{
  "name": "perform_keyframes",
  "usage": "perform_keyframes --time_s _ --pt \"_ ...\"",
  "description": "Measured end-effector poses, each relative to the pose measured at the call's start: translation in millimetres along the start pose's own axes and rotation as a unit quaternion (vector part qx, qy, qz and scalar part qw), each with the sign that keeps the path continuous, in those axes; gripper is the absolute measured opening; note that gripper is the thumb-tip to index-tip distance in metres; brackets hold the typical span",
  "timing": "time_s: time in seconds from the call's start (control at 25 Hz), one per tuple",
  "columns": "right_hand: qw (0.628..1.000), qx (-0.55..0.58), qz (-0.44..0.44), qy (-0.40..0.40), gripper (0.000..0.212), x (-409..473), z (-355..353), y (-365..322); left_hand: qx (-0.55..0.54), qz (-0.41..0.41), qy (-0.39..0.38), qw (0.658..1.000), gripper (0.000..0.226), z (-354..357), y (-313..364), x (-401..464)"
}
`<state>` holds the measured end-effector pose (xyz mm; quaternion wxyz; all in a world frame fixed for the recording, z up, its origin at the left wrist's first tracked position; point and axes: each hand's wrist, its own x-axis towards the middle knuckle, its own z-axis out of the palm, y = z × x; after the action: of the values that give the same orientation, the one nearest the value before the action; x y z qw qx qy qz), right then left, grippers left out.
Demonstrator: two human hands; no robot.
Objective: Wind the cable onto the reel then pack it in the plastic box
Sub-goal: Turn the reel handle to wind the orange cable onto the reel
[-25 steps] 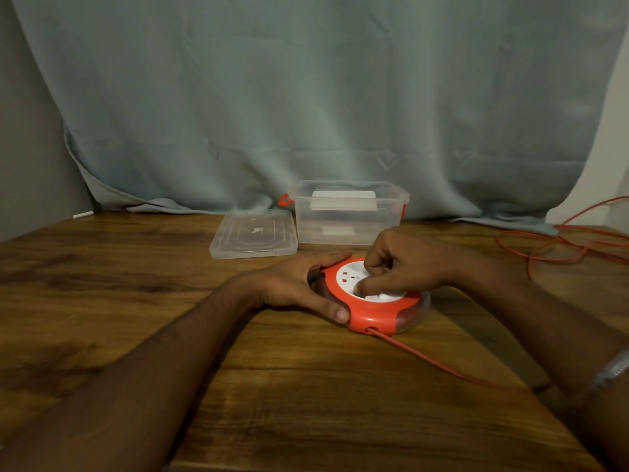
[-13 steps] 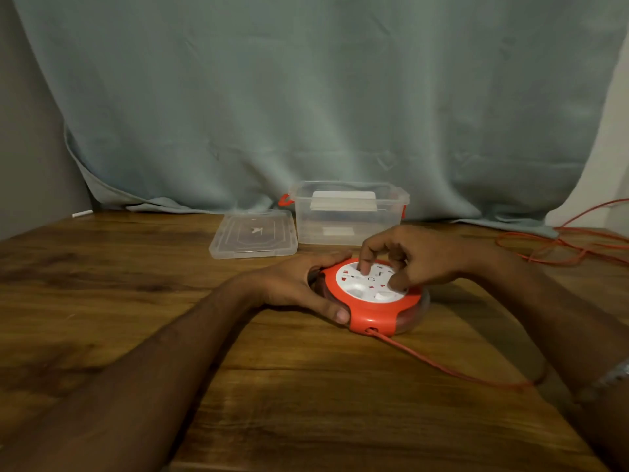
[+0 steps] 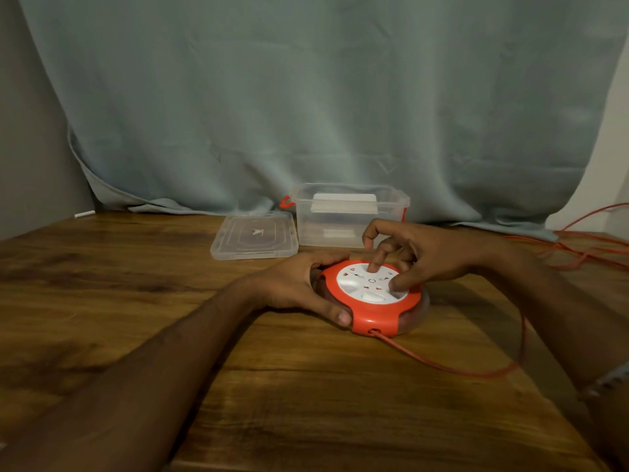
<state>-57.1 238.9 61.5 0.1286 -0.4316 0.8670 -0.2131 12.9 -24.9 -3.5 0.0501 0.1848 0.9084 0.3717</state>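
Your right hand (image 3: pixel 432 255) has its fingers (image 3: pixel 377 258) spread, one fingertip and the thumb pressing the reel's (image 3: pixel 372 298) white socket face. Your left hand (image 3: pixel 296 284) cups its orange rim, thumb on the near edge. The reel lies flat on the table (image 3: pixel 136 301); the cable (image 3: pixel 442 364) leaves its front slot, looping right. Since half a second ago, the white face has turned. Beyond your fingers stand the open plastic box (image 3: pixel 350 216) and its lid (image 3: pixel 253 236); bare wood lies left.
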Motion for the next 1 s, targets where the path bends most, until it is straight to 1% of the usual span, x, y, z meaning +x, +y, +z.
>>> perform_keyframes --time_s 0.12,0.24,0.4,0.52,0.6,0.68,0.8,0.84,1.0 --pt "1.000 -0.001 0.015 0.013 0.060 1.3 1.5 -1.0 0.023 0.004 0.014 1.000 0.121 -0.9 3.3 -0.6" --pt "1.000 0.016 0.010 0.023 0.055 1.4 3.8 -1.3 0.055 -0.007 -0.001 0.998 0.135 -9.1 1.1 -2.2" --pt "1.000 0.023 -0.019 0.010 0.059 3.7 8.7 -1.2 0.062 -0.026 -0.033 0.997 0.143 -19.3 -4.6 -5.7" --pt "0.999 0.033 -0.035 0.019 0.063 5.9 13.1 0.3 0.058 -0.024 -0.033 0.998 0.147 -19.5 -6.5 -5.7" --pt "0.998 0.029 -0.040 0.025 0.061 5.5 14.9 -1.7 0.045 -0.023 -0.030 0.998 0.147 -18.7 -7.1 -6.4" --pt "0.998 0.016 -0.047 0.036 0.053 4.3 15.3 -5.4 0.030 -0.030 -0.036 0.998 0.145 -17.5 -8.4 -6.3" --pt "0.997 -0.033 -0.054 0.049 0.038 3.0 18.1 -12.1 0.001 -0.035 -0.050 0.998 0.142 -14.1 -11.4 -4.9" --pt "0.996 -0.049 -0.056 0.051 0.038 3.8 20.6 -13.3 -0.004 -0.032 -0.050 0.998 0.141 -13.2 -12.5 -4.0" --pt "0.991 -0.091 -0.064 0.068 0.047 8.7 30.4 -17.1 -0.012 -0.026 -0.049 0.998 0.135 -12.5 -10.7 -4.5"
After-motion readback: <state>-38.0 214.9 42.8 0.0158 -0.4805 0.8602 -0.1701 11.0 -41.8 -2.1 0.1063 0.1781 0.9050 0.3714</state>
